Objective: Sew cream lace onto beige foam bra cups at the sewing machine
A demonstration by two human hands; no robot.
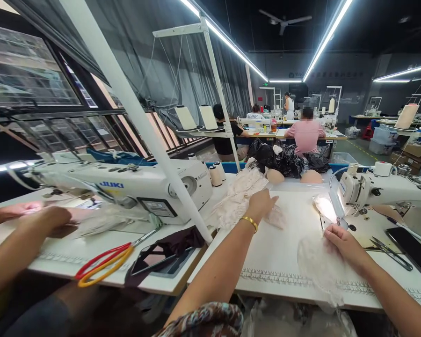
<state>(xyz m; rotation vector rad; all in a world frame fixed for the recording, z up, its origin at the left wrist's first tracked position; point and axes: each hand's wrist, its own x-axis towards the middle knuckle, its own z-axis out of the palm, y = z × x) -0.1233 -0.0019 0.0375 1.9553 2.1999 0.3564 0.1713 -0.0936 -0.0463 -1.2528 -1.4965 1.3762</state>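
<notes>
My left hand (263, 204), with a gold bracelet at the wrist, reaches over the white table onto a pile of pale lace fabric (236, 192). Its fingers are partly hidden, and a small pale piece (278, 216) lies beside them. My right hand (340, 241) pinches the top of a sheer pale lace piece (314, 267), which hangs down over the table's front edge. That hand is close to the lit needle area of the right sewing machine (389, 192).
Small snips (393, 252) and a black phone (412, 250) lie at the right. A co-worker's hands (52, 220) work at the left machine (119, 187). Red and orange scissors (107, 264) rest nearby. A white pole (143, 126) stands between the stations. Beige cups (275, 176) sit behind the table.
</notes>
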